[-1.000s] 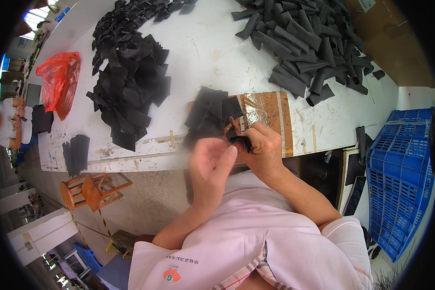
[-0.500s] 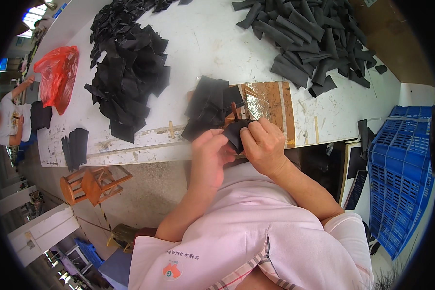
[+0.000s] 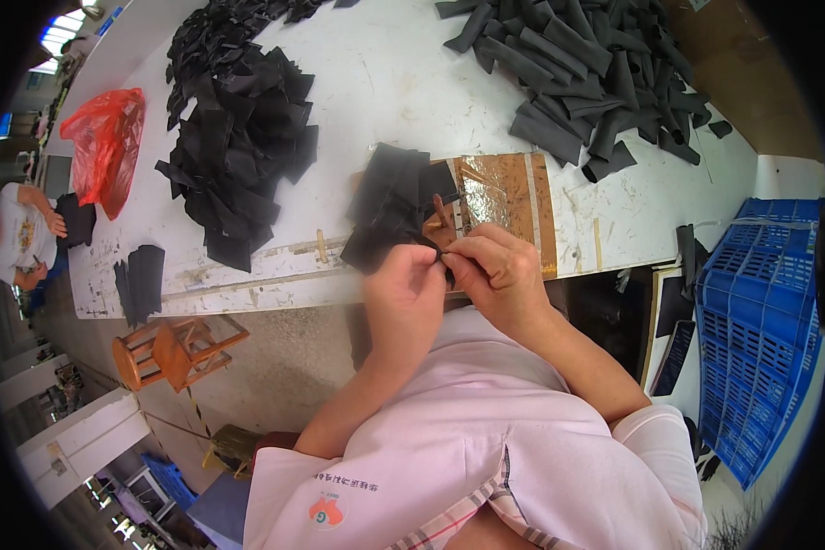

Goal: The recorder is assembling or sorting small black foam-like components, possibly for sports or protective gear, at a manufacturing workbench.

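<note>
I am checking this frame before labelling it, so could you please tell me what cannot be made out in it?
- Head view: the small black piece pinched between the left hand and right hand is mostly covered by the fingers; its shape is unclear.
- The wooden board is partly covered by the stack of black pieces.
- The blue crate runs into the dark fisheye rim.
- The person at the far left edge is small and cut off.
</note>
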Demonstrator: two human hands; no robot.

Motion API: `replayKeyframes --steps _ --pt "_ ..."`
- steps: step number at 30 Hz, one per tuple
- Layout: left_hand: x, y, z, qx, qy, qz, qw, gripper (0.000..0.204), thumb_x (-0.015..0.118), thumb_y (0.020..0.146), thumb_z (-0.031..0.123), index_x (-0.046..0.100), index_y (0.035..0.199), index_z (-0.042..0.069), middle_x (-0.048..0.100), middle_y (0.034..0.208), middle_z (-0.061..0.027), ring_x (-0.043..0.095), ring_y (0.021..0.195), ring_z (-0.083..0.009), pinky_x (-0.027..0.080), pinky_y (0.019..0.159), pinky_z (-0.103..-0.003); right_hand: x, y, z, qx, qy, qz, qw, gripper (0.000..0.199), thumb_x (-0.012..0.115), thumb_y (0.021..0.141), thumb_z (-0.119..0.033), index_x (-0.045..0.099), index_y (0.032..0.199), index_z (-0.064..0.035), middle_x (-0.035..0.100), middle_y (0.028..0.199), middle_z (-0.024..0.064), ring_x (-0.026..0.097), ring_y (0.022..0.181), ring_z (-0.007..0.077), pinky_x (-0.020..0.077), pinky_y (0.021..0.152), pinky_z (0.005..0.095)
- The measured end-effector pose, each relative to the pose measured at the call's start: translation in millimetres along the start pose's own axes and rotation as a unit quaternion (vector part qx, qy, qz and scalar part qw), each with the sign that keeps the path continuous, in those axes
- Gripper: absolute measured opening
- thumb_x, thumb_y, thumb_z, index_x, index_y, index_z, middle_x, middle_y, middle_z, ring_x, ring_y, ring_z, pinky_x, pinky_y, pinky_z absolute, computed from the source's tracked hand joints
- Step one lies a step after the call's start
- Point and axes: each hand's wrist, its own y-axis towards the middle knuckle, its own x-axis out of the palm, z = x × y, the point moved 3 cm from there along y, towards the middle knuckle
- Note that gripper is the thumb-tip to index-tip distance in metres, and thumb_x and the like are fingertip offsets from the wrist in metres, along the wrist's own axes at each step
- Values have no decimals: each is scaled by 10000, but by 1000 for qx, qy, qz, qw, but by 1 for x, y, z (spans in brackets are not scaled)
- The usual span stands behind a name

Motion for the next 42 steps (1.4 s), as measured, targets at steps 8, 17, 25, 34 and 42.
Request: replayKeyframes --steps 8,17,25,34,42 --pt "-8 9 -6 -197 -344 -27 918 157 539 733 -76 515 873 -8 538 670 -29 352 405 -8 257 344 -158 8 8 8 7 -14 66 998 69 618 693 -22 580 742 8 521 644 67 537 563 188 445 509 272" --pt "-11 9 -9 120 107 113 981 238 473 677 -119 499 883 -3 533 714 -14 405 452 -13 292 374 -154 29 -4 14 300 608 -107 727 121 621 785 -148 539 762 -61 452 618 -44 357 535 40 282 472 170" --pt "-6 -2 29 -231 -462 -254 817 364 514 702 -83 463 1058 -26 566 778 -36 342 403 3 233 327 -150 14 -3 23 279 549 -47 787 101 608 796 -139 541 756 -76 488 734 -43 438 627 49 355 559 168" --pt "-9 0 41 161 -33 23 986 124 535 806 -30 571 921 -1 566 858 -28 522 678 -55 442 567 -182 -11 19 -30 48 329 -30 943 99 565 802 -44 495 742 -10 487 820 21 448 689 76 389 606 197" --pt "-16 25 78 -121 -659 -276 689 312 391 815 -81 388 1122 -26 558 890 -172 330 335 -11 243 303 -153 -38 52 -73 47 276 -74 957 180 561 837 -156 505 732 -20 501 708 -3 432 638 47 392 565 211"
